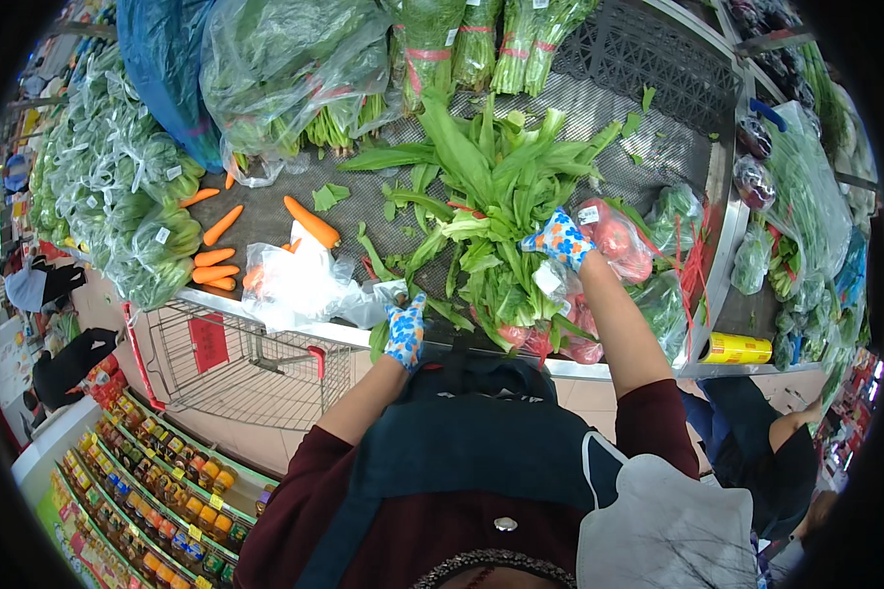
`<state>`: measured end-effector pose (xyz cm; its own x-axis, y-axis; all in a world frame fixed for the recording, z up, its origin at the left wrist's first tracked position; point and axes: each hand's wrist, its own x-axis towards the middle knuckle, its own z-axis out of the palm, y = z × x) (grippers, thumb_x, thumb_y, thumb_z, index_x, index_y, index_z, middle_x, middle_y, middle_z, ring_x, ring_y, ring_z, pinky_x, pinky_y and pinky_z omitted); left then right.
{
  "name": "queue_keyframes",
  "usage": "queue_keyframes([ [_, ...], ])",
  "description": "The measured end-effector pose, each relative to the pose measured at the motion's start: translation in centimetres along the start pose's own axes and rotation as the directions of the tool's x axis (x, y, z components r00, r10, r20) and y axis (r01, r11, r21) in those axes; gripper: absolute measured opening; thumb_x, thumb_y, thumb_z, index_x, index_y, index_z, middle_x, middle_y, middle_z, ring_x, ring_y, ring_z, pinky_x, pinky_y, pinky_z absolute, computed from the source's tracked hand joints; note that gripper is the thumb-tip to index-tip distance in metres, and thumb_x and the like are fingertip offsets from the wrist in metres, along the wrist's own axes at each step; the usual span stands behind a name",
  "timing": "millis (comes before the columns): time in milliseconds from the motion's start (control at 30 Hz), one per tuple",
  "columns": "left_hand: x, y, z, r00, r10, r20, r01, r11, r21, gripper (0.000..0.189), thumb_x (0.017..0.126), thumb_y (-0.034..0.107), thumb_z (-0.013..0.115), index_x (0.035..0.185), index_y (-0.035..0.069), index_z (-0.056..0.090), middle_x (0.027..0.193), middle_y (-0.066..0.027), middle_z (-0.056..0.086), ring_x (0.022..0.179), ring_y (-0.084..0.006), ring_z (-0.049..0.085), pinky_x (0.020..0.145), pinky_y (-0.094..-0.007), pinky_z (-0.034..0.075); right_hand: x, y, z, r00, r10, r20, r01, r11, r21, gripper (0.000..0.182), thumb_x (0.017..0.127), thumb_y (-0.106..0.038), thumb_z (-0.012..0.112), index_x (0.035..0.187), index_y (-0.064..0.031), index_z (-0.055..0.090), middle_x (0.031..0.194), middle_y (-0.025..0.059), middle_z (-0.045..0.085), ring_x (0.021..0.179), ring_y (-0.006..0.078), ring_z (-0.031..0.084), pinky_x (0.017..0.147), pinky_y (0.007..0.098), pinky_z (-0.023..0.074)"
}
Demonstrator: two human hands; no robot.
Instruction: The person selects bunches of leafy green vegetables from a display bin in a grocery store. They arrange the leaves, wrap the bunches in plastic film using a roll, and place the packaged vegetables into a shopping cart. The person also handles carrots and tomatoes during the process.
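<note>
My right hand [562, 241], in a white glove with blue and orange flowers, rests against the right side of a heap of long-leaved lettuce [486, 177]. Red tape shows around part of the greens. My left hand [406, 331], gloved alike, is at the counter's near edge by loose leaves and a crumpled clear plastic bag [372, 303]; its fingers are partly hidden, and whether it grips anything is unclear. Bagged tomatoes [617, 239] lie right of my right hand. A white plastic bag [287, 283] partly covers some carrots, and another carrot [311, 221] lies behind it.
Bagged greens [110, 162] are piled at left, with loose carrots [214, 274] beside them. Banded green bundles [427, 44] stand at the back. Red ties [695, 272] hang near the right metal rim. A shopping cart [243, 368] stands below the counter; a person [762, 456] is at right.
</note>
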<state>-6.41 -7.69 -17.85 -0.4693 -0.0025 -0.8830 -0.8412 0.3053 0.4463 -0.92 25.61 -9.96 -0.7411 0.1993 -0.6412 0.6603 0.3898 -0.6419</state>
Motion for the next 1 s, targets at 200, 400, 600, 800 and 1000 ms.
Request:
queue_keyframes([
  [200,-2.0,5.4,-3.7,0.953,-0.101,-0.284,0.012,0.954,-0.3,0.057,0.081,0.016,0.07,0.127,0.009,0.038,0.105,-0.0124,0.053,0.087,-0.0218,0.058,0.066,-0.0307,0.051,3.2,6.1,3.2,0.993,-0.121,-0.001,0.093,0.756,0.648,0.063,0.078,-0.027,0.069,0.13,-0.0025,0.042,0.131,0.0089,0.051,0.117,0.0251,0.049,0.105,0.0368,0.0321],
  [400,-0.4,11.8,-12.4,0.809,0.586,-0.056,0.071,-0.001,0.998,0.108,0.059,0.045,0.08,0.147,0.03,0.019,0.15,-0.0199,0.014,0.137,-0.0408,0.014,0.101,-0.0631,0.022,4.2,6.5,3.4,0.998,0.052,-0.034,-0.058,0.978,-0.198,0.061,0.08,-0.035,0.066,0.129,-0.0066,0.043,0.129,0.0049,0.053,0.12,0.0237,0.046,0.105,0.0373,0.0293],
  [600,6.9,11.9,-17.9,0.807,0.567,0.162,-0.158,-0.057,0.986,0.053,0.074,0.012,0.06,0.126,0.016,0.049,0.122,-0.0219,0.051,0.113,-0.0344,0.051,0.095,-0.0454,0.042,5.6,7.3,4.1,0.99,0.139,-0.012,-0.129,0.877,-0.463,0.054,0.08,-0.036,0.064,0.127,-0.0138,0.05,0.131,0.0046,0.052,0.123,0.0243,0.044,0.109,0.0392,0.022],
  [800,3.4,19.1,-23.9,0.323,0.935,0.147,-0.324,-0.036,0.945,0.02,0.075,0.001,0.053,0.093,0.002,0.063,0.091,-0.0194,0.063,0.087,-0.0359,0.06,0.079,-0.0421,0.048,3.9,5.9,3.8,0.996,0.087,-0.007,-0.073,0.791,-0.607,0.034,0.086,-0.025,0.057,0.119,-0.0192,0.058,0.129,0.0042,0.054,0.117,0.026,0.05,0.106,0.0412,0.0248],
  [1000,1.7,26.2,-30.7,0.425,0.883,-0.197,0.069,0.185,0.98,0.058,0.075,0.016,0.064,0.13,0.01,0.047,0.13,-0.0226,0.045,0.123,-0.0382,0.041,0.098,-0.0479,0.039,3.6,5.0,4.8,0.985,0.056,-0.161,-0.112,0.923,-0.369,0.039,0.08,-0.02,0.063,0.119,-0.015,0.057,0.126,0.0055,0.056,0.113,0.0255,0.052,0.103,0.0403,0.0298],
])
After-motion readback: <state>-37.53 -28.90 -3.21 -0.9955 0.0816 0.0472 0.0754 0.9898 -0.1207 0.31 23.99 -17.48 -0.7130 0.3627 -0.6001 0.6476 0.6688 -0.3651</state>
